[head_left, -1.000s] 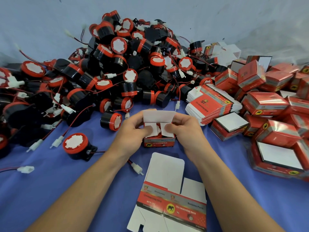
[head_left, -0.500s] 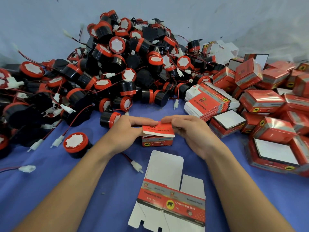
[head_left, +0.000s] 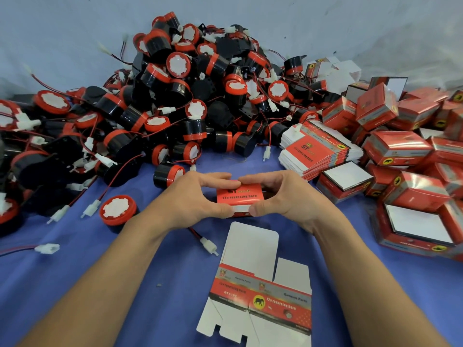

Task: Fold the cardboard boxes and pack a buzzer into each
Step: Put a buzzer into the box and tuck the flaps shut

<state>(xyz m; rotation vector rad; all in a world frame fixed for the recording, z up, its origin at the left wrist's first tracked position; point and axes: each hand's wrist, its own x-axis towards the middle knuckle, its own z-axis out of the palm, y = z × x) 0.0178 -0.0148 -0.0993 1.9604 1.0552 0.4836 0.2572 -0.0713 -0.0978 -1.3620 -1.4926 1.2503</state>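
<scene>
The small red glossy cardboard box [head_left: 239, 195], printed "12v reversing horn", sits at the centre of the blue-covered worktop [head_left: 75, 284]. The left hand [head_left: 190, 200] and right hand [head_left: 283, 196] grip it from both sides. The fingers [head_left: 215, 176] curl over its lowered top flap, and the thumbs press a white tuck strip on its near side. A flat red-and-white carton blank [head_left: 260, 289] lies toward the near edge.

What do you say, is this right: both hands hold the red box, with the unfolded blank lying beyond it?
No. The head view shows the unfolded blank lying nearer the person than the red box, not beyond it. The left hand and right hand hold it.
</scene>
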